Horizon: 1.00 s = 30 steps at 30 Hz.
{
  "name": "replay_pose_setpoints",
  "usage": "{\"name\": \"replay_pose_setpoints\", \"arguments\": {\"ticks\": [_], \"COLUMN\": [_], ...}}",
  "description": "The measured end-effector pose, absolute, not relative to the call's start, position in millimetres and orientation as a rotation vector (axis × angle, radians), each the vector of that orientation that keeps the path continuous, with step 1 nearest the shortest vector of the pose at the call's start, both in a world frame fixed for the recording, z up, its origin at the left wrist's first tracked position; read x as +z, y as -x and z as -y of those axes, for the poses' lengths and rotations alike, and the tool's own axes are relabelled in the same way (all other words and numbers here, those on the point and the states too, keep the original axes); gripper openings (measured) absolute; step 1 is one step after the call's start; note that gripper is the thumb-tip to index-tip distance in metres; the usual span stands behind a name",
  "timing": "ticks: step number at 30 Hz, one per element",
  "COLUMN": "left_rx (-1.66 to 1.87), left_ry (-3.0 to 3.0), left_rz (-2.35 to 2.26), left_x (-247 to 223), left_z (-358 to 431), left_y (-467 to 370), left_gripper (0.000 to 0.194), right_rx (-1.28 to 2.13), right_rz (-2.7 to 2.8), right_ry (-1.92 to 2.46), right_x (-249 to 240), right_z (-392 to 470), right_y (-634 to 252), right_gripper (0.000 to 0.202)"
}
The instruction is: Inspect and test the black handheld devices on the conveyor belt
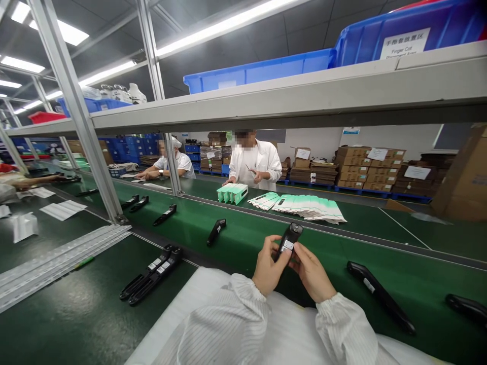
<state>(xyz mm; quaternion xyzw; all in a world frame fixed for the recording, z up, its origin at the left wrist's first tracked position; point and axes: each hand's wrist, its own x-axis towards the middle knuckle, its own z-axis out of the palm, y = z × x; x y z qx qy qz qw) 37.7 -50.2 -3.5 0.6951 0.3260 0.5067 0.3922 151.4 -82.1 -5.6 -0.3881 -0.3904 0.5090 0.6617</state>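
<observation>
Raised over the green belt [243, 253], a black handheld device [292, 232] with a white label and a round detail on its top end sits between my two hands. My left hand [269, 267] grips its left side, thumb near the label. My right hand [314, 274] pinches the right side close to the label. The device's lower end is hidden behind my fingers. More black devices of this bent shape lie on the belt, one [216, 232] to the left and another [380, 294] to the right.
White foam sheet [182, 324] lies beneath my forearms. Two labelled black pieces [152, 274] rest at left beside metal rails [57, 263]. Across the belt are green-and-white cartons [312, 207] and a co-worker [254, 162]. Overhead runs a shelf [266, 104] with blue bins [262, 71].
</observation>
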Motion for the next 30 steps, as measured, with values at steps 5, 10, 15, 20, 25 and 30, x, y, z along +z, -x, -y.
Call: {"name": "replay_pose_setpoints", "arguments": {"ticks": [5, 10, 15, 20, 25, 30], "left_rx": [1.225, 0.567, 0.574, 0.784, 0.885, 0.882], "left_ry": [-2.166, -2.253, -1.893, -1.671, -1.493, -0.878], "left_rz": [-1.099, -1.972, -2.113, -1.964, -1.657, -0.895], "left_x": [-2.5, -17.0, -24.0, -17.9, -10.4, -3.4], "left_z": [6.3, -41.8, -56.8, -54.4, -46.0, -21.0], "left_y": [0.4, 55.8, 79.4, 80.0, 61.4, 27.2], "left_gripper": [0.026, 0.05, 0.049, 0.047, 0.039, 0.024], "right_rx": [1.172, 1.192, 1.203, 1.298, 1.404, 1.319], "right_rz": [0.876, 0.869, 0.845, 0.86, 0.837, 0.866], "right_ry": [0.918, 0.938, 0.956, 0.95, 0.969, 1.096], "right_x": [-8.3, -8.3, -8.6, -7.1, -1.9, -10.3], "right_z": [83.2, 84.4, 84.4, 86.5, 90.3, 85.1], "right_y": [-153.2, -152.9, -152.2, -150.4, -150.3, -152.4], "right_gripper": [0.032, 0.031, 0.033, 0.036, 0.04, 0.035]}}
